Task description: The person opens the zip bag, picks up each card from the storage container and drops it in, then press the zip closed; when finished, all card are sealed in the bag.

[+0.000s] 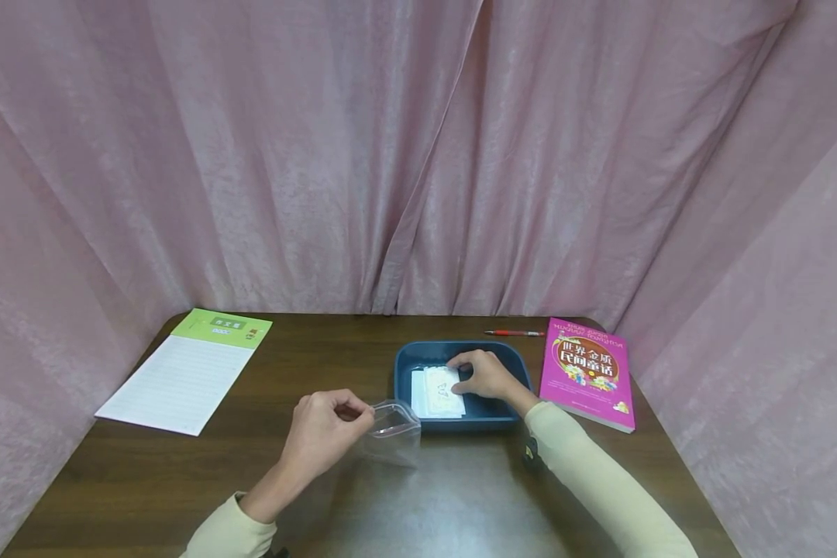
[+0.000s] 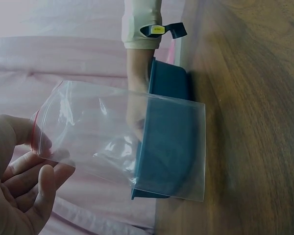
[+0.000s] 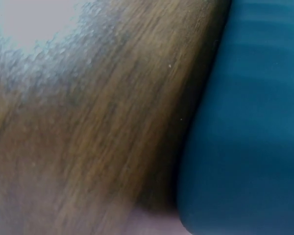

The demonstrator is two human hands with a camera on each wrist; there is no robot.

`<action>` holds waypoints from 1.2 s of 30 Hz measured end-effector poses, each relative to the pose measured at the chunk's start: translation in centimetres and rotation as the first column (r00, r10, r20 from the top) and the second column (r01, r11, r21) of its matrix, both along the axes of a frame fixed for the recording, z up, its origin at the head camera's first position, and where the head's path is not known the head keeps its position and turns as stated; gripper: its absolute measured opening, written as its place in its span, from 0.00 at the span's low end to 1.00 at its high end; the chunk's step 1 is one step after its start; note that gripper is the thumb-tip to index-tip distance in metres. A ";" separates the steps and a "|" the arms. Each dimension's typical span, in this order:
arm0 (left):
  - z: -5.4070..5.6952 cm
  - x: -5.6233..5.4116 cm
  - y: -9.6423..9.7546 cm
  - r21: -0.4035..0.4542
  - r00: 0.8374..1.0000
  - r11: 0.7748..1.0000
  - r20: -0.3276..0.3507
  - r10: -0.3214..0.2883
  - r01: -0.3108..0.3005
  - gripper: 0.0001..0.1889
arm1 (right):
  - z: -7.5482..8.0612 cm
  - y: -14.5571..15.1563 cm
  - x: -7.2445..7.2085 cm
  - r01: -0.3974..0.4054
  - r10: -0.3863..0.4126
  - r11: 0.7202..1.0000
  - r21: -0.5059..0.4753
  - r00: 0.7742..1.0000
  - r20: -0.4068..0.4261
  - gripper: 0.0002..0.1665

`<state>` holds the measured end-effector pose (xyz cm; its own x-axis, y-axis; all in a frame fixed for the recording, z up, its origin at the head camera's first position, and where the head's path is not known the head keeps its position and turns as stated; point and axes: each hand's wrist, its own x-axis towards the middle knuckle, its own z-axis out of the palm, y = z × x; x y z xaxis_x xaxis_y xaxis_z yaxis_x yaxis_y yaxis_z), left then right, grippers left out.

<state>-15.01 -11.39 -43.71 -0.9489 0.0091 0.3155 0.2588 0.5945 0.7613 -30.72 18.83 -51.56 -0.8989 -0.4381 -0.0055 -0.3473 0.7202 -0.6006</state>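
My left hand (image 1: pixel 324 430) pinches the top edge of a clear zip bag (image 2: pixel 98 137) between thumb and fingers. The bag hangs with its mouth parted, in front of the blue tray (image 1: pixel 470 425); a red line runs along its zip edge (image 2: pixel 35 132). Inside the tray, on its left side, lie several white cards (image 1: pixel 441 395), the top one with a dark line drawing. My right hand (image 1: pixel 487 376) reaches into the tray, thumb and fingertips at the top card's right part; whether they pinch it is unclear. The right wrist view has only the tray's outer wall (image 3: pixel 245 127) and tabletop.
A lined writing pad (image 1: pixel 181 380) with a green header lies on the left of the brown wooden table (image 1: pixel 286 356). Behind the tray is a red pen (image 1: pixel 514 333). A pink book (image 1: pixel 587 372) lies to the right. Pink curtains (image 1: pixel 307 155) enclose the table's back and sides.
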 end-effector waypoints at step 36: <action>-0.1 -0.4 0.0 0.007 1.000 1.000 0.013 -0.016 0.016 0.08 | 3.5 2.2 0.8 0.044 -0.007 0.961 -0.274 0.991 0.133 0.20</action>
